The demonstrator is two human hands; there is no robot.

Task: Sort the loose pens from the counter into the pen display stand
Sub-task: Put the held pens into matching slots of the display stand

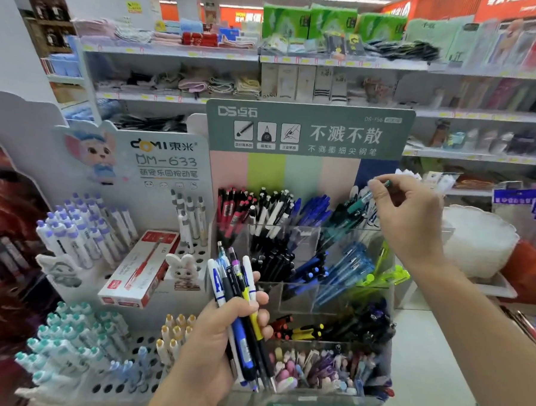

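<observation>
Nearest, the left hand [216, 339] grips a bundle of loose pens [241, 316] upright, while beyond it the right hand [407, 214] pinches a teal pen [364, 201] at its fingertips [374, 185], above the pen display stand's [315, 293] top-right compartment.

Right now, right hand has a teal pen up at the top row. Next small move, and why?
Probably lower the dark teal pen into the top-right clear compartment. The right hand pinches it just above that slot, which holds similar teal pens, while the left hand grips the mixed bundle of pens waiting.
</observation>
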